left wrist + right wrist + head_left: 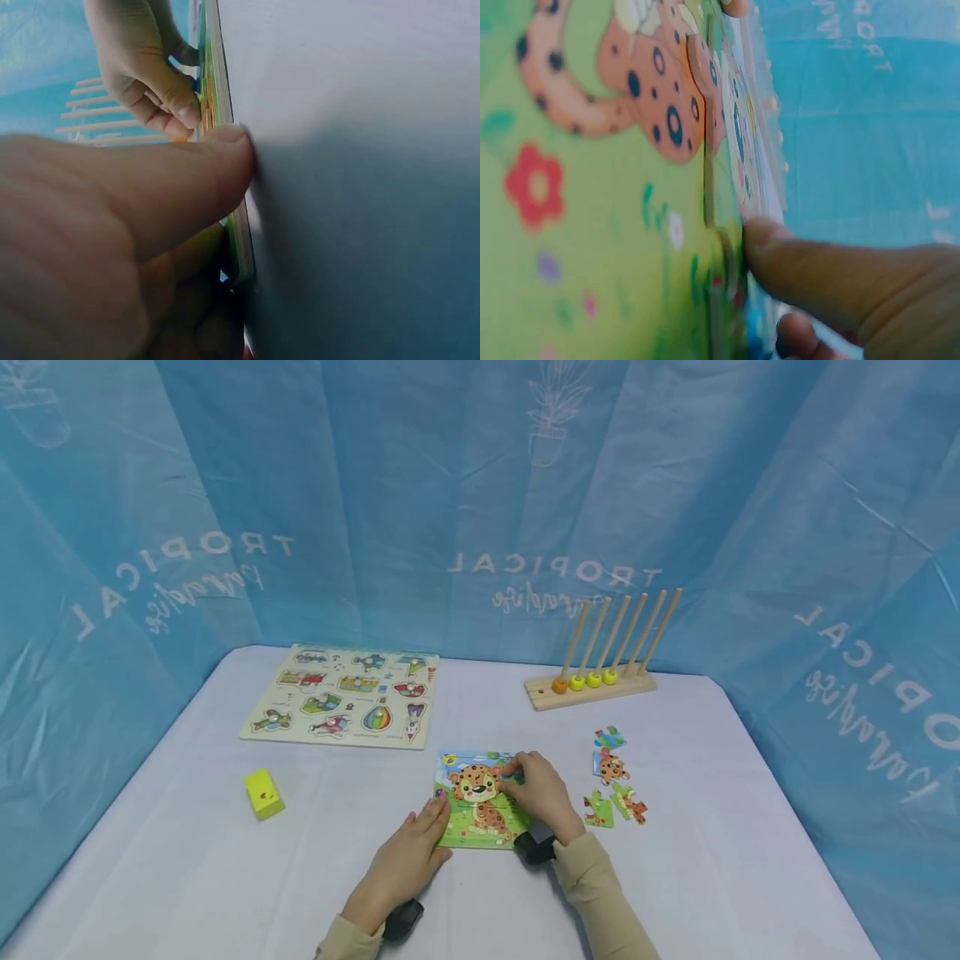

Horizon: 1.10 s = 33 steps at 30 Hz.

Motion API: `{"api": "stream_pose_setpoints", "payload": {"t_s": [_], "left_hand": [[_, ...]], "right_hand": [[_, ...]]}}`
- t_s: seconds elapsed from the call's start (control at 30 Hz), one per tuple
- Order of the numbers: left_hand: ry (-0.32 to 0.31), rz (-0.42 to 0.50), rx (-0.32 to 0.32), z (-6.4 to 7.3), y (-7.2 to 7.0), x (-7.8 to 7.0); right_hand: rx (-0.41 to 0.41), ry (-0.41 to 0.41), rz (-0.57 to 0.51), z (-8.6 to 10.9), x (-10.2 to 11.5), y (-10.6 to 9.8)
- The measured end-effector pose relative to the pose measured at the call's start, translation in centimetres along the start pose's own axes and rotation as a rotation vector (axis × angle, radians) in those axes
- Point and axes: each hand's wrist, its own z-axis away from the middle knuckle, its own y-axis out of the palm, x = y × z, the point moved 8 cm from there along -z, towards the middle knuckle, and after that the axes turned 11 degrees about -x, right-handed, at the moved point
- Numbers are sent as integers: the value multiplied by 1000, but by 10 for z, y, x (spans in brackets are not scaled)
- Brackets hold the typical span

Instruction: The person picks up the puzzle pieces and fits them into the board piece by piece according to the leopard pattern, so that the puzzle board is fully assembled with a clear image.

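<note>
A leopard jigsaw puzzle (487,827) lies flat on the table in front of me. My left hand (405,860) rests along its left edge, fingers fairly straight, the thumb touching the board's side in the left wrist view. At the puzzle's upper right, my right hand (542,789) pinches a puzzle piece between thumb and curled fingers; the fingers hide most of that piece. Close up in the right wrist view, the right thumb (802,262) touches a raised piece edge above the green board (607,285). Several loose puzzle pieces (612,766) lie to the right.
A wooden peg board (345,702) with vehicle pictures lies at the back left. Nearer stands a yellow block (264,794). A wooden rod stand (592,689) with orange and yellow beads is at the back right. Blue curtains (450,485) enclose the white table.
</note>
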Motion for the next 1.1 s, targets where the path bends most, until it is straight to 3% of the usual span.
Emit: {"api": "stream_pose_setpoints", "payload": {"t_s": [0.13,0.23,0.43,0.57,0.93,1.0,1.1], "left_hand": [[-8,14,-2,1,0,0],[-18,16,0,2,1,1],[-21,13,8,3,1,1],[-25,5,13,3,0,2],[-16,1,11,2,2,3],[-15,4,10,2,2,3],[-9,5,12,2,2,2]], "right_hand": [[-5,52,-172,-5,-15,-10],[-75,114,-228,-9,-36,-30],[-235,213,-91,-6,-86,-80],[-226,249,7,1,-107,-94],[-227,296,74,5,-115,-103],[-247,309,48,7,-115,-108],[-277,348,-81,9,-113,-115]]}}
